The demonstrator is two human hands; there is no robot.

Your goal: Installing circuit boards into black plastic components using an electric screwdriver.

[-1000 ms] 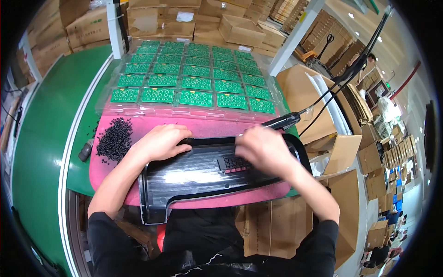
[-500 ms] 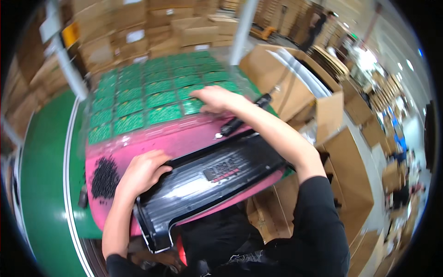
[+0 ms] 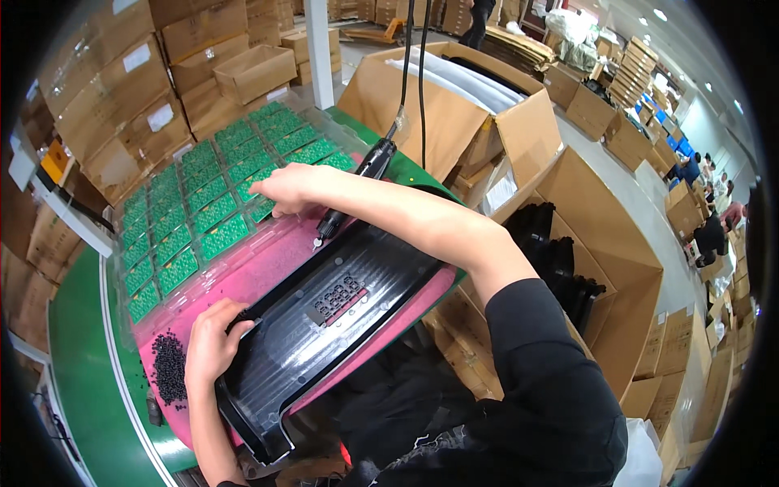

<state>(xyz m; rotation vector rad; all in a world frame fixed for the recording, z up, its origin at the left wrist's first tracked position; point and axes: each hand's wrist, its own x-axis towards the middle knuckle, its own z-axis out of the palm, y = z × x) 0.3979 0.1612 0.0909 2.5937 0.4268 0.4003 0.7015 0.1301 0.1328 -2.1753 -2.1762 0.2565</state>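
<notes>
A black plastic panel [image 3: 324,325] with a cut-out digit window lies on a pink mat [image 3: 276,280], its raised rim facing up. My left hand [image 3: 213,341] is closed on the panel's far-left edge, thumb on the rim. Beyond the panel, my right hand [image 3: 290,188] reaches into a clear plastic tray [image 3: 235,253] of green circuit boards [image 3: 223,237]. Its curled fingers pinch a circuit board [image 3: 261,211] in the near row, partly covered by the hand. A black electric screwdriver [image 3: 355,188] hangs on a cable by my right forearm, its tip close to the panel's far edge.
Small black screws [image 3: 169,369] lie piled at the mat's left, by a small dark cylinder [image 3: 154,408]. The green table [image 3: 81,325] extends left. To the right stand open cartons [image 3: 600,268], one with black plastic parts [image 3: 560,260]. Stacked boxes [image 3: 105,97] rise behind the tray.
The view has turned, so the table appears rotated. My right hand's fingers have come down onto a board at the tray's near edge. My left hand stays at the panel's edge.
</notes>
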